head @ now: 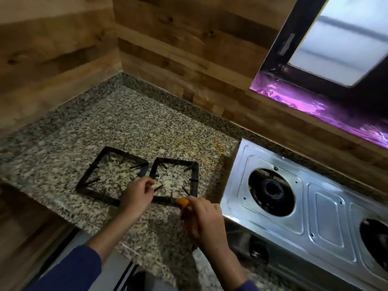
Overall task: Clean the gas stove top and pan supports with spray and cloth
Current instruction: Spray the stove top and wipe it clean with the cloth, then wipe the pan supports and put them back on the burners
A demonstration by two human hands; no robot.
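Pan supports (126, 154): where do they lie, and how are they held? (Trainee)

Both lie flat on the granite worktop (126, 122) at centre frame, side by side and touching or nearly so, off the stove top (327, 206) at right. The left hand (136, 194) pinches the near-left corner of the right support (195, 177). The right hand (201, 215) is curled round an orange item (182, 201) set against that support's near bar. Cloth or tool handle: cannot tell. (Technician)

How should this step be done? (Trainee)

My judgement: keep the left hand pinching so the frame cannot slide on the stone. Work along one bar at a time, then each inward prong, where burnt residue tends to collect. Turn the frame to reach the far bars; do not reach across. Treat the left support (96, 196) the same way. No spray bottle is in view; wet the cloth first if one is to hand. (Technician)

Any brand, label or writing? (Trainee)

None legible on the stove top, the supports or the orange item. The frame is slightly blurred. (Technician)
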